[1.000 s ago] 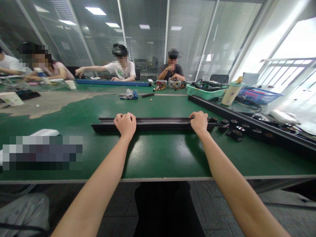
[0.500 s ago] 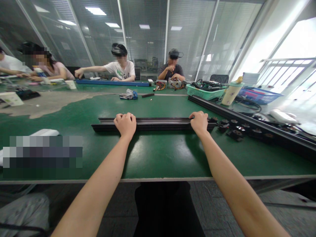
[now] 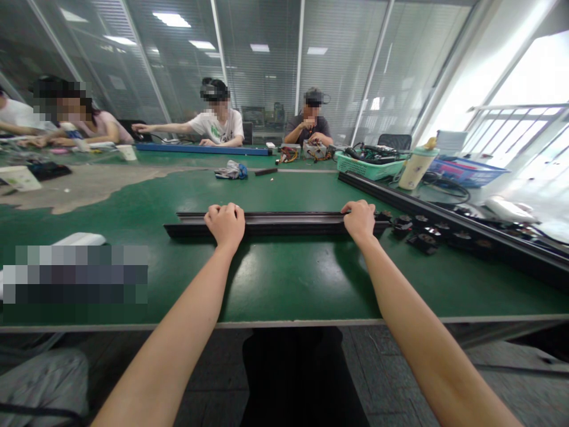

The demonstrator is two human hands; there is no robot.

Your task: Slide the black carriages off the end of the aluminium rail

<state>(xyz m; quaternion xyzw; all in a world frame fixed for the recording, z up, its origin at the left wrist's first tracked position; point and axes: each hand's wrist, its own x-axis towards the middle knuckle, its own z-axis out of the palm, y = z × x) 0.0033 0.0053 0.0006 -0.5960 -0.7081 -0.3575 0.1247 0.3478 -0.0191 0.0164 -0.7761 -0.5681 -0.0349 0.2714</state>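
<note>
A long black channel-shaped rail [image 3: 293, 225] lies crosswise on the green table [image 3: 293, 284]. My left hand [image 3: 226, 224] is closed around it near its left end, with the fingers bent over the top. Close to the rail's right end, my right hand [image 3: 359, 219] grips it too, thumb side toward the middle. The undersides of both hands are hidden. Several small black parts [image 3: 424, 240] lie just right of my right hand, beside a longer black rail [image 3: 444, 219] that runs slantwise along the table's right side.
Beyond the rail are a grey-blue cloth [image 3: 231, 170] and a short dark strip [image 3: 265, 172]. A green basket [image 3: 371, 167], a cream bottle [image 3: 418, 168] and a blue basket [image 3: 473, 172] stand at the back right. Several people sit across the table.
Both my hands and the rail have stayed in place. Across the table, the outstretched hand of a person in a white shirt has shifted slightly left.
</note>
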